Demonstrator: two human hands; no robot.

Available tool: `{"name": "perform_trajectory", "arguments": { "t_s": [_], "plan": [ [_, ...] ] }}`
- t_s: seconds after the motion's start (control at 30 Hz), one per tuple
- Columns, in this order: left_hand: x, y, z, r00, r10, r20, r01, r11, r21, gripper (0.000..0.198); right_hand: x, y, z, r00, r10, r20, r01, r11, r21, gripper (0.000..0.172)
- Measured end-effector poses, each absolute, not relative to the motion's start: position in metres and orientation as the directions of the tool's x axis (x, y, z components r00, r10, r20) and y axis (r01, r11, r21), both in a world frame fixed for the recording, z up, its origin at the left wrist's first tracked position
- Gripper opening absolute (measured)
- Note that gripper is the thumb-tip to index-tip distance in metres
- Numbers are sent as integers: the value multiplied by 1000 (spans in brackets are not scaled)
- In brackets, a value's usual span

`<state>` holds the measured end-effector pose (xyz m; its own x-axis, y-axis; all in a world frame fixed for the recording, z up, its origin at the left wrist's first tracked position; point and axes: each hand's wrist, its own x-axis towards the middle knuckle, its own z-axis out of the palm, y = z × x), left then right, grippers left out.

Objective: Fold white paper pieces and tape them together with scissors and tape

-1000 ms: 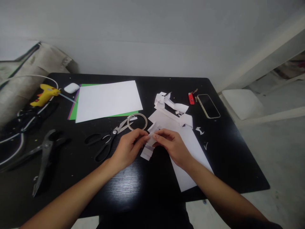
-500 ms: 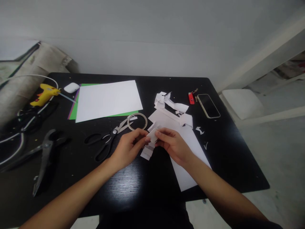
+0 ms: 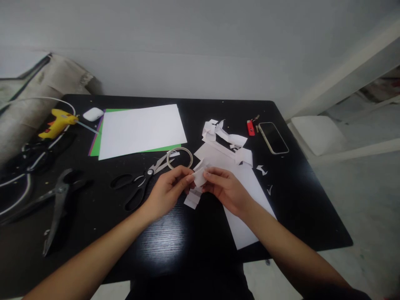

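My left hand (image 3: 167, 191) and my right hand (image 3: 226, 188) meet over the middle of a black table (image 3: 175, 246). Both pinch one small folded piece of white paper (image 3: 197, 182), held just above the tabletop, with its lower folds hanging toward me. A roll of clear tape (image 3: 180, 158) lies right behind my fingers. Black-handled scissors (image 3: 140, 183) rest to the left of my left hand. A large white sheet (image 3: 246, 196) lies under and beside my right wrist.
White and green sheets (image 3: 140, 130) lie at the back left, paper scraps (image 3: 225, 139) at the back middle. A red lighter (image 3: 250, 128) and a phone (image 3: 273, 138) sit back right. Pliers (image 3: 58, 200), a yellow glue gun (image 3: 56, 123), a white earbud case (image 3: 93, 114) and cables occupy the left side.
My fingers have shifted slightly on the folded paper, bringing its upper part up between both thumbs. Everything else on the table stays where it was.
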<state>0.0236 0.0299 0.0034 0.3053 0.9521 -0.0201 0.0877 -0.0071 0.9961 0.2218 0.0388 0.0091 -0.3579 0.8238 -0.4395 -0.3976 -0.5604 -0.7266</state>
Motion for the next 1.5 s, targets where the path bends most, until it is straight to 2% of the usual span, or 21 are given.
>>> {"name": "perform_trajectory", "arguments": {
  "t_s": [0.3,0.73,1.1,1.23,1.33,1.4,1.5],
  "plan": [
    [24,30,2,281,959,-28,93,2,996,26,220,37,7,-256,898,-359,-383,-435,-815,19],
    [25,28,2,289,956,-48,138,8,990,29,219,37,6,-228,897,-379,-411,-441,-798,18],
    [23,27,1,317,948,35,163,-91,982,28,220,38,8,-321,849,-419,-428,-525,-735,21],
    [23,26,-5,211,973,98,315,-163,935,18,219,35,7,-206,923,-324,-328,-377,-866,20],
    [24,25,-8,132,953,271,453,-302,839,8,217,30,8,-139,974,-177,-145,-197,-970,16],
    [24,23,-7,171,906,388,517,-418,747,4,216,27,8,-120,987,-106,-48,-112,-993,13],
    [24,23,-6,255,836,487,544,-540,642,10,215,23,7,-95,995,-8,58,-2,-998,9]
  ]
}}
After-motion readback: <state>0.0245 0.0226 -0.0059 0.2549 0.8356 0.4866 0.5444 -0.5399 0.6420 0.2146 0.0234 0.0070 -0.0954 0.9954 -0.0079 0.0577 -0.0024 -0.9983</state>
